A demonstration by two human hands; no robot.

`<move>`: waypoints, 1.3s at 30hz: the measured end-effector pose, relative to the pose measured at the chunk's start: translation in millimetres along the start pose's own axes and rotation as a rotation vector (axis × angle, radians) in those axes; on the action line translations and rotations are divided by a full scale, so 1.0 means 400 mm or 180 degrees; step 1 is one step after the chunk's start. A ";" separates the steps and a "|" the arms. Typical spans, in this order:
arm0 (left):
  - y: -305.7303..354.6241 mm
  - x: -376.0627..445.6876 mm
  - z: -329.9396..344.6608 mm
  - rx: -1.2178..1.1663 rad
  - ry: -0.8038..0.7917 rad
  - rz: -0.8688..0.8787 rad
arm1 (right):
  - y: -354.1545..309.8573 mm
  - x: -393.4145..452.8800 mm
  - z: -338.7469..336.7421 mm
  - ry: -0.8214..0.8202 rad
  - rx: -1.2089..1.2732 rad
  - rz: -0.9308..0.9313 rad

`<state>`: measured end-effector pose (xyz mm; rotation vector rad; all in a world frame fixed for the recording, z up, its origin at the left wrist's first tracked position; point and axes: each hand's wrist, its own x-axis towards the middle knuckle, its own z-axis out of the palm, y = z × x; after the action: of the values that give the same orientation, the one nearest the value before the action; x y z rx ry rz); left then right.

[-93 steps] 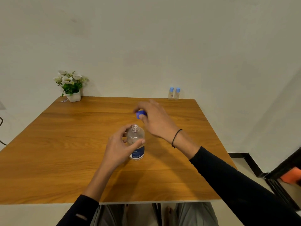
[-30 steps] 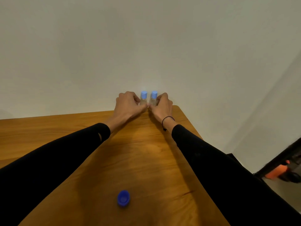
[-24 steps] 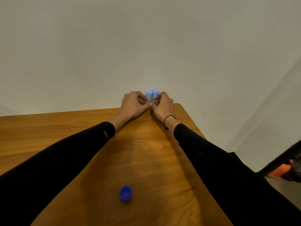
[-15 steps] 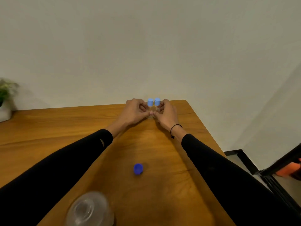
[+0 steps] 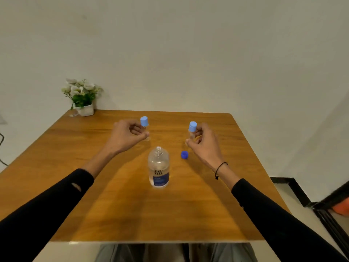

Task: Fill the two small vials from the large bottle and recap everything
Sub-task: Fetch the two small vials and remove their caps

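The large clear bottle [image 5: 158,170] with a blue label stands uncapped at the middle of the wooden table [image 5: 75,148]. Its dark blue cap [image 5: 184,154] lies on the table just to its right. My left hand [image 5: 126,136] pinches a small clear vial [image 5: 145,127] with a light blue cap, behind and left of the bottle. My right hand [image 5: 204,143] holds the other small vial [image 5: 192,130], also capped in light blue, behind and right of the bottle. Both vials stay upright, near or on the tabletop.
A white pot of artificial flowers [image 5: 82,97] sits at the table's far left corner against the wall. A black and orange object [image 5: 338,203] stands on the floor to the right. A cable [image 5: 1,148] hangs at the far left.
Both hands took hold of the vials at the far table edge and pulled them toward me, spreading them apart to either side of the open bottle. My head tilted back, bringing the bottle into view.
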<state>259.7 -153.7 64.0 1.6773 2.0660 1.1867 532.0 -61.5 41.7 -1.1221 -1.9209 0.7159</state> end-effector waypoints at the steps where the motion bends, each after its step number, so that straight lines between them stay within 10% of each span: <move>1: -0.007 -0.043 -0.027 -0.0029 0.0039 -0.0050 | -0.006 -0.034 0.004 -0.0053 0.0020 0.0014; 21: -0.064 -0.411 -0.002 -0.0135 -0.0114 -0.0467 | 0.043 -0.319 0.059 -0.0275 -0.0144 0.0485; 29: -0.017 -0.528 0.026 -0.0626 0.0342 -0.0214 | -0.081 -0.431 0.031 0.0525 0.0229 -0.0048; 39: -0.025 -0.577 0.065 -0.0107 0.0444 0.0329 | -0.282 -0.422 0.143 -0.0747 -0.0482 -0.0893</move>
<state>342.7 -349.5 -29.8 1.7509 2.0470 1.3999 484.6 -267.0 40.5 -0.8601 -2.3075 0.5740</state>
